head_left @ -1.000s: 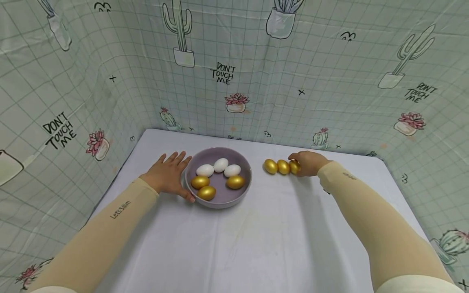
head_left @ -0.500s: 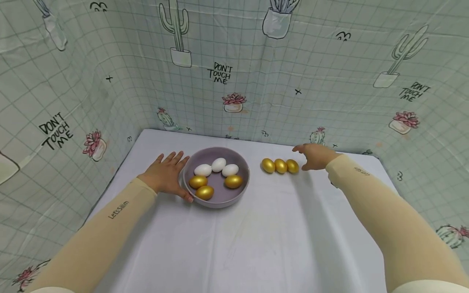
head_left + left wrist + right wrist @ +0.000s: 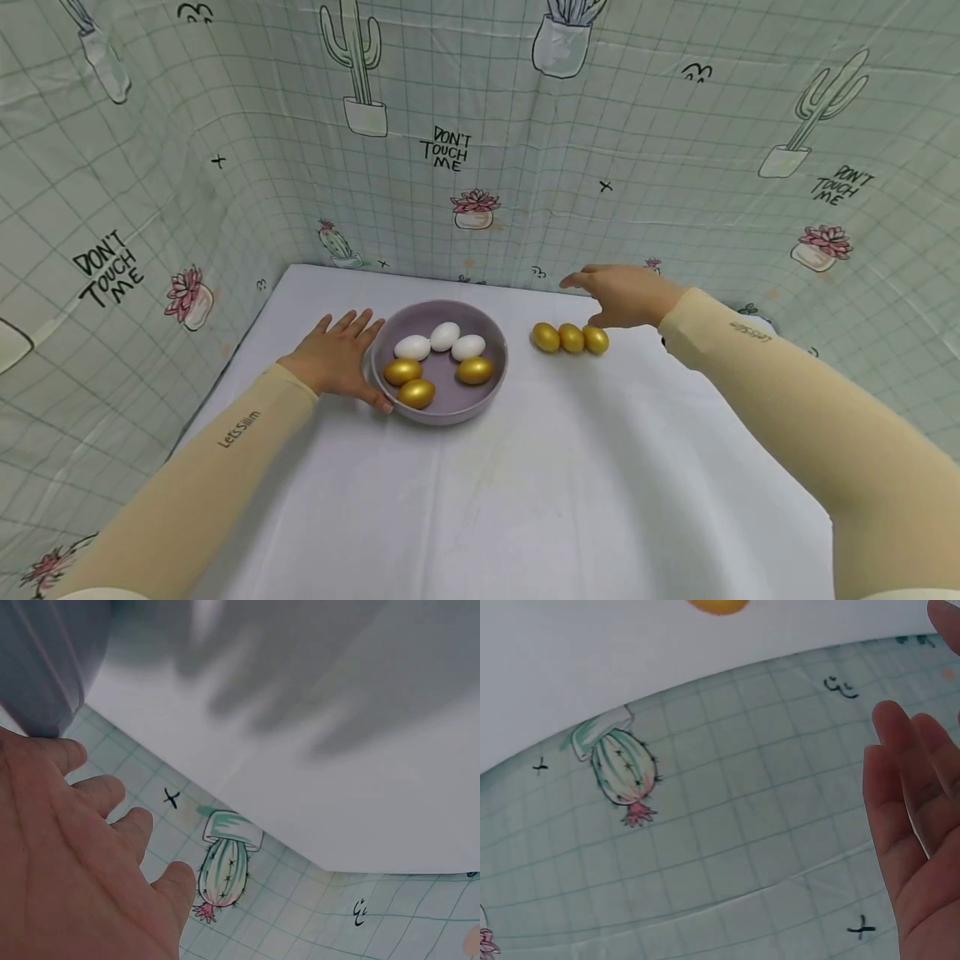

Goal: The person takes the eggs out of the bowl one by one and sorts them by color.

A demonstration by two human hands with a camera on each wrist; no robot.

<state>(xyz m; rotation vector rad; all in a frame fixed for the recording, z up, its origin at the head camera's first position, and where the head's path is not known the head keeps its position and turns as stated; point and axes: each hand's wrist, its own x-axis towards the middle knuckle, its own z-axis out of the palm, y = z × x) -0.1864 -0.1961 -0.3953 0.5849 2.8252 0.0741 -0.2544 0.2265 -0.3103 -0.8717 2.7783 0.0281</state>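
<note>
A purple-grey bowl on the white table holds three white eggs toward its far side and three gold eggs nearer me. My left hand, fingers spread and straight, rests against the bowl's left side; the left wrist view shows its fingers by the bowl wall. To the right of the bowl, three more gold eggs lie in a touching row. Above and behind that row's right end hovers my right hand, thumb and fingers apart, holding nothing.
The white-covered table meets a grid-patterned cloth printed with cacti, which hangs along the back and both sides. Part of a gold egg shows at the top of the right wrist view.
My right hand has let go of the rightmost gold egg in the row, drawn back right, then risen up and leftward. My left hand stays at the bowl.
</note>
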